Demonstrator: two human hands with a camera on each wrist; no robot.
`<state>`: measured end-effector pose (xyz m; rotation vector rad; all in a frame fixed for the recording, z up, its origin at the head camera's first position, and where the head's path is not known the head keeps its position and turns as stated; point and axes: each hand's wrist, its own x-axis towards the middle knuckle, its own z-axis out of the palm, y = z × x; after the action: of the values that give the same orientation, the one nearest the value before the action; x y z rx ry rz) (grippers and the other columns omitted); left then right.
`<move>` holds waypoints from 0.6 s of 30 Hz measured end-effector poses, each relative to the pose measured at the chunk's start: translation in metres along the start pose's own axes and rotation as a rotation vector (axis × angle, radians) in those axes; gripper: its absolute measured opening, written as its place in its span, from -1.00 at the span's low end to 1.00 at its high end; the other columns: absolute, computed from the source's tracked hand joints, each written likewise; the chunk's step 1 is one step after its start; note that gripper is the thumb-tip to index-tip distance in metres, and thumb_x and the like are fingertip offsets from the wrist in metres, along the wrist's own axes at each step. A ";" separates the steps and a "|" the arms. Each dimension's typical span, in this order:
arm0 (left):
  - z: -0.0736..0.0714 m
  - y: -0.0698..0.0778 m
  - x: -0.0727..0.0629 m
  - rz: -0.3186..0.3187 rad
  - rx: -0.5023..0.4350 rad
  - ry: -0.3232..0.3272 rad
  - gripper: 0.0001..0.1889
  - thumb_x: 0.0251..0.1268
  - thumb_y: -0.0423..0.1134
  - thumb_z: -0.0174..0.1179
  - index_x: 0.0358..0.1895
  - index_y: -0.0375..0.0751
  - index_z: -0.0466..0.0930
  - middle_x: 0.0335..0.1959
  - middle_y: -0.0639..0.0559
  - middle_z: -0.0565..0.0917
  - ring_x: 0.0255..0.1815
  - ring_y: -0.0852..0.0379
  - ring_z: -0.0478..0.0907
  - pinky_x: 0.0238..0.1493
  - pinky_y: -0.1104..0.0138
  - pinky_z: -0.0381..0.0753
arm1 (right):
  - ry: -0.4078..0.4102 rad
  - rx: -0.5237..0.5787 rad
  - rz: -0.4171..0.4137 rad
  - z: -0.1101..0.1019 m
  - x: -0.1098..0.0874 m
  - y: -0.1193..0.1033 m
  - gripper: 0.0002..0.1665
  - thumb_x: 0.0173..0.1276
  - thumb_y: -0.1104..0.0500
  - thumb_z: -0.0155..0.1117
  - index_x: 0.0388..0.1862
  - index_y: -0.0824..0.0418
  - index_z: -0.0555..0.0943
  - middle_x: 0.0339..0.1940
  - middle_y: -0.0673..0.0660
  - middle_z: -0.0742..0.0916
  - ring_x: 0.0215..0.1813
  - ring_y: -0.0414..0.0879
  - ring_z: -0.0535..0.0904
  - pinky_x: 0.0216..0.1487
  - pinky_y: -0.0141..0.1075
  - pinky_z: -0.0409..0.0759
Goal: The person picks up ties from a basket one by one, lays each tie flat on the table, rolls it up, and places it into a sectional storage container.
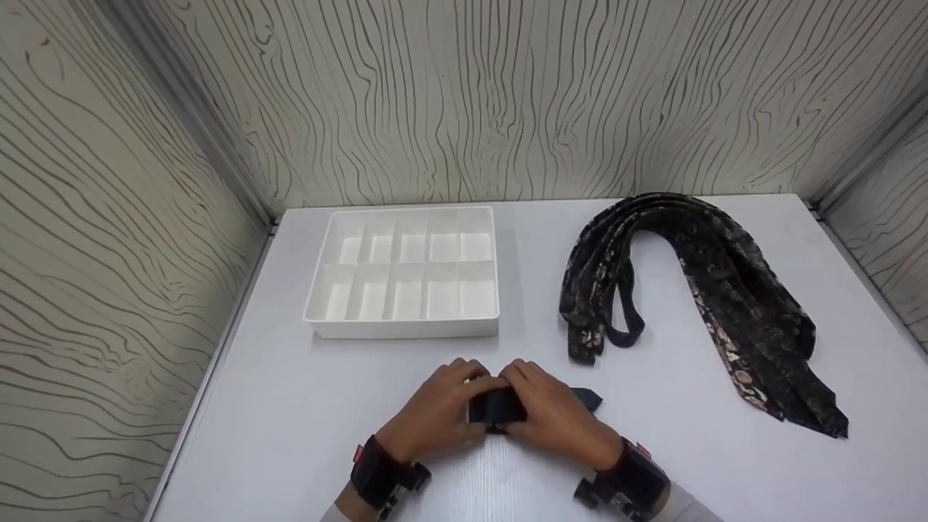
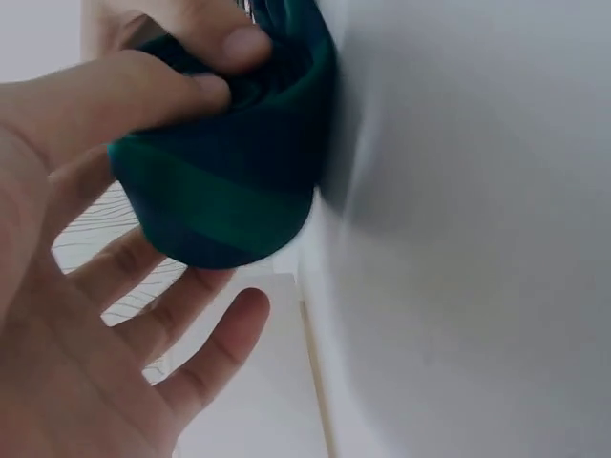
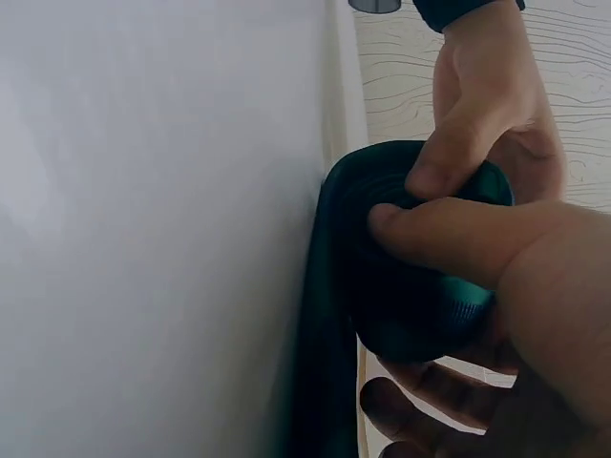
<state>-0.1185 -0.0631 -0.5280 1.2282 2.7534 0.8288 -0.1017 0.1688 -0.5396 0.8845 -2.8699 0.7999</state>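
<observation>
A dark blue and green striped necktie [image 1: 496, 407], wound into a roll, stands on its edge on the white table between both hands. Its pointed loose end sticks out to the right, beyond the right hand [image 1: 554, 413]. The left hand [image 1: 438, 409] holds the roll from the left, thumb on the near side of the coil. In the left wrist view the rolled necktie [image 2: 224, 191] shows broad stripes, with the other fingers spread around it. Both thumbs press the coil's side in the right wrist view, where an unrolled stretch of the necktie [image 3: 325, 382] runs along the table.
A white compartment tray [image 1: 406, 330] stands behind the hands, toward the left, its compartments bare. Several dark floral neckties [image 1: 754, 304] lie in a curved bundle at the right. Wood-patterned panels [image 1: 464, 101] enclose the table [image 1: 268, 406] at the back and sides.
</observation>
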 end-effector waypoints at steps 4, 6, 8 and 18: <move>0.002 0.001 0.000 -0.004 0.001 0.011 -0.36 0.12 -0.10 0.60 0.30 0.15 0.58 0.11 0.19 0.63 0.08 0.21 0.55 0.16 0.27 0.60 | 0.005 -0.006 -0.004 0.000 -0.001 0.000 -0.30 0.06 0.08 0.72 0.13 0.12 0.55 0.01 -0.01 0.63 0.01 -0.15 0.56 0.01 -0.20 0.69; 0.002 0.001 0.000 0.003 0.005 0.024 -0.42 0.14 -0.06 0.60 0.26 0.17 0.63 0.08 0.19 0.64 0.07 0.20 0.55 0.16 0.26 0.60 | 0.000 0.006 -0.001 -0.001 0.000 0.000 -0.32 0.07 0.07 0.71 0.13 0.11 0.55 0.01 -0.02 0.63 0.02 -0.15 0.58 0.02 -0.19 0.69; 0.001 0.001 0.001 0.002 -0.007 0.028 -0.42 0.15 -0.06 0.59 0.28 0.19 0.64 0.08 0.19 0.64 0.08 0.19 0.54 0.17 0.26 0.60 | -0.004 0.003 -0.002 -0.001 0.000 0.000 -0.30 0.08 0.06 0.72 0.14 0.12 0.55 0.02 -0.02 0.64 0.03 -0.15 0.59 0.03 -0.18 0.70; 0.000 0.000 0.002 0.052 -0.028 0.066 -0.51 0.13 -0.13 0.58 0.18 0.16 0.73 0.05 0.15 0.60 0.06 0.17 0.52 0.14 0.29 0.59 | -0.040 0.048 0.037 -0.003 -0.001 0.000 -0.35 0.15 0.08 0.69 0.15 0.08 0.54 0.01 -0.05 0.61 0.01 -0.18 0.55 0.01 -0.18 0.68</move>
<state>-0.1200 -0.0622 -0.5276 1.2953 2.7612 0.9252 -0.1010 0.1707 -0.5367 0.8650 -2.9215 0.8681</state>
